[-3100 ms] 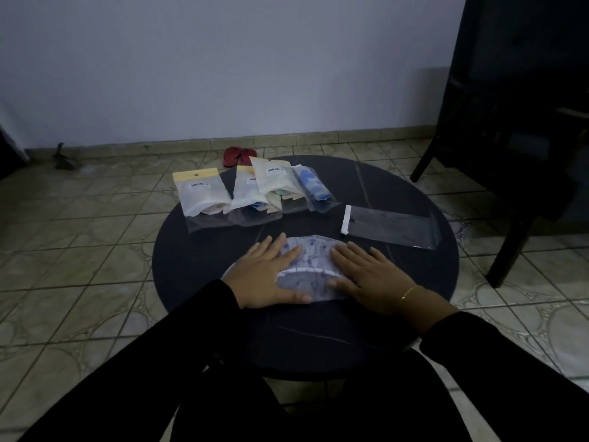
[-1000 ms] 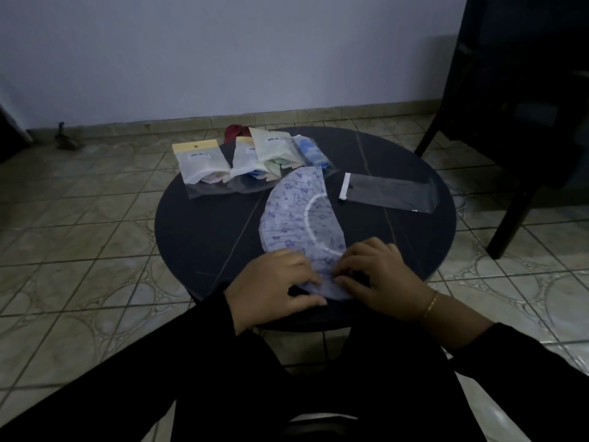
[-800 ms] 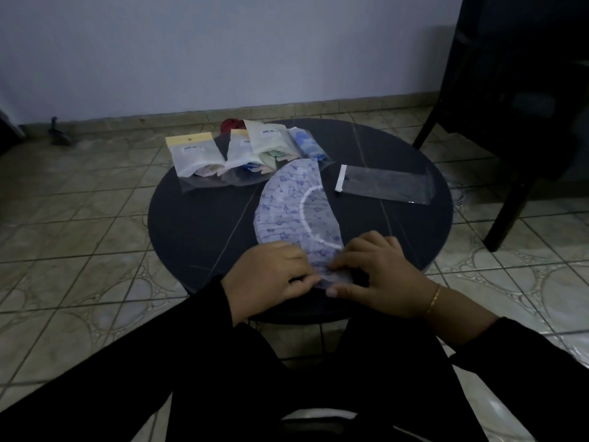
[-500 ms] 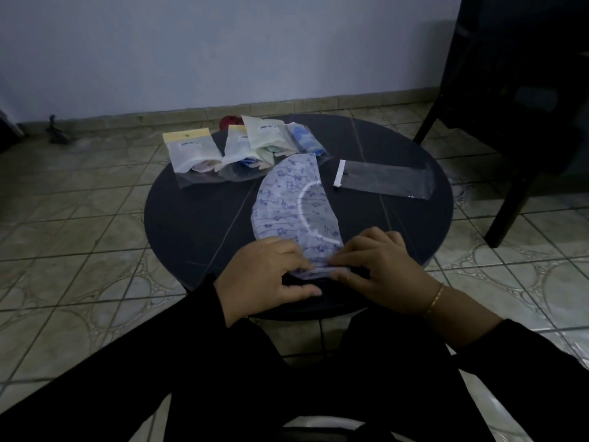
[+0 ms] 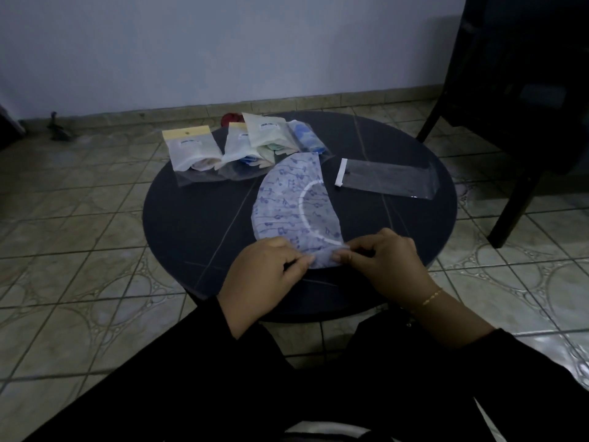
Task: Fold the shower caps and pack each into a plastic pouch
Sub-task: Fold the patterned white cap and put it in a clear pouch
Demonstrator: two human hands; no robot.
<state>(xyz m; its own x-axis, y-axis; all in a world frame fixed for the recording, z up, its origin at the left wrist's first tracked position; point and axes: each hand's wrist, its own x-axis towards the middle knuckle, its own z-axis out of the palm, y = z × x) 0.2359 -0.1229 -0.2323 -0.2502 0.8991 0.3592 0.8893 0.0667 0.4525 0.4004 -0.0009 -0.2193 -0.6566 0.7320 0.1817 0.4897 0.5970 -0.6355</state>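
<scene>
On dim table [image 5: 197, 218], shower cap [image 5: 293, 202] near end pinched (hidden)

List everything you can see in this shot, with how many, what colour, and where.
Shower cap: one, pale blue with dark print, folded to a half-moon, table centre.
Empty pouch: one, clear with white strip, right of the cap.
Packed pouches: four, clear, far side of the table.
Table: one, round, dark.
Chair: one, dark, right.
Red item: one, floor behind the table.
Bracelet: one, gold, right wrist.
Left hand, right hand: each pinches the cap's near end.
</scene>
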